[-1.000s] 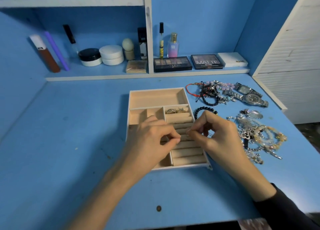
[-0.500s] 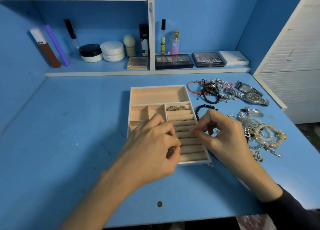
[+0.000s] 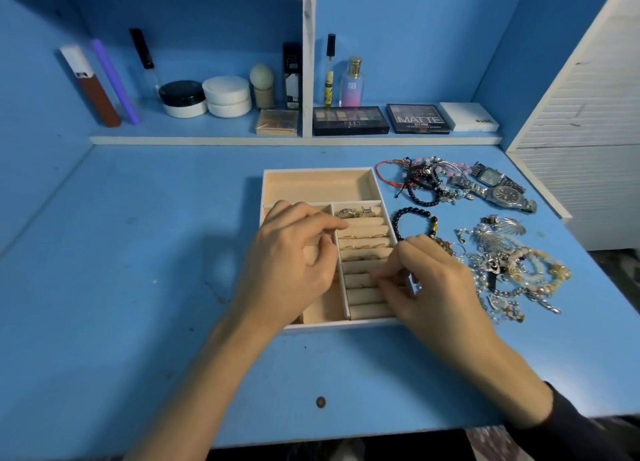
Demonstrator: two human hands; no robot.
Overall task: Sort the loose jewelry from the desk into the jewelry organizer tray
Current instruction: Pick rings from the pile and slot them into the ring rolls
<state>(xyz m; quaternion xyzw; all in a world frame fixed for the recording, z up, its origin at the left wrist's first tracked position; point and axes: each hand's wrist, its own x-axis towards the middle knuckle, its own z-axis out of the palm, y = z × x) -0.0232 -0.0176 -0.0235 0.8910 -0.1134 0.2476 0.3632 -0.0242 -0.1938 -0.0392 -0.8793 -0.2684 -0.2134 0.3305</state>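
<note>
Hovering hands, left hand and right hand, above padded beige tray

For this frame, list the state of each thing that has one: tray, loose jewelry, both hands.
Organizer tray: lidless, top compartment empty.
Ring rolls: several rings slotted in.
Black bead bracelet: loose on desk.
Two watches: unsorted on desk.
Tangled pile: unsorted.
Left hand: fingers curled over tray.
Right hand: fingertips pinched at ring rolls; contents unclear.
</note>
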